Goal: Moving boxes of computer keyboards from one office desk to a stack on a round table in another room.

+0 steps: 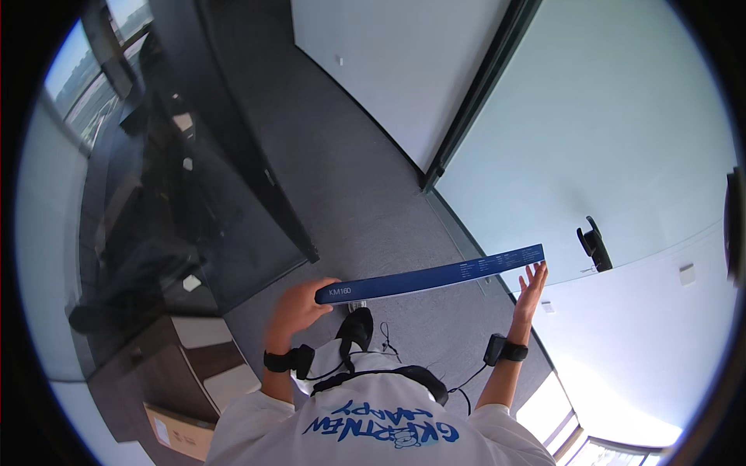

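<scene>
A long, slim blue cardboard box [428,279] with white printing is held crosswise in front of me, above the grey floor. Its left end is gripped by my left hand [300,309], which looks slightly blurred. My right hand [529,291] is at the other end, with its fingers spread and their tips close to the box's lower edge. Whether those tips press on the box is not clear. On each wrist sits a black strap with a small device, the left one [289,360] and the right one [506,350], both with cables.
A frosted glass panel [583,145] with a black handle [594,244] stands right. A dark-framed glass partition [233,233] is at left. A brown cabinet [145,367] and a cardboard box [180,434] are lower left. Grey floor [349,192] runs between white walls [390,70] and glass.
</scene>
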Demonstrator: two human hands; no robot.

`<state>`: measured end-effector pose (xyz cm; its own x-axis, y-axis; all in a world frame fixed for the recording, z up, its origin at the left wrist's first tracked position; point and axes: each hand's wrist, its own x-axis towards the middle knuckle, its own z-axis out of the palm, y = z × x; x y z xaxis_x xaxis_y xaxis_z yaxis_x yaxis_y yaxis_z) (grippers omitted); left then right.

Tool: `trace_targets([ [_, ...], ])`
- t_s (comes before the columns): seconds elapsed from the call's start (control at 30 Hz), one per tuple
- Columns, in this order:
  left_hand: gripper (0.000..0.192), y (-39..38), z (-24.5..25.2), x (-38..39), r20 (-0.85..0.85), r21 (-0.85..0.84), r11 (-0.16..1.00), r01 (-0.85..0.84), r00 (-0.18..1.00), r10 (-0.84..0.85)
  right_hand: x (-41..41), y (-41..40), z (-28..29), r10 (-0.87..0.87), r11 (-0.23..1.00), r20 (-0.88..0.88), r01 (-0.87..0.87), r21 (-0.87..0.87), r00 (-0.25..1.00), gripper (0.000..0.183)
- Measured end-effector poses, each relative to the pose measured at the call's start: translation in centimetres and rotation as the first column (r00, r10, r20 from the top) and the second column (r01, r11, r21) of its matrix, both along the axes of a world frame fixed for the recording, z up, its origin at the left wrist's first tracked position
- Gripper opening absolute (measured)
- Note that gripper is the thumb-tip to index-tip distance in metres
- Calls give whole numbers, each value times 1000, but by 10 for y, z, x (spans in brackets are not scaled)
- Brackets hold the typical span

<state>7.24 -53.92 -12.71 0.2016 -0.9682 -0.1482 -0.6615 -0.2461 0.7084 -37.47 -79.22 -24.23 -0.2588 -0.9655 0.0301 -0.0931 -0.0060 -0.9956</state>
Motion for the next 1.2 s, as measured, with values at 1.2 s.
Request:
trace_targets([
  [1.2,47,32,-43,77,-655,-94,393,-915,354,667,100,33,80,294,955,119,-295,-9,948,42],
])
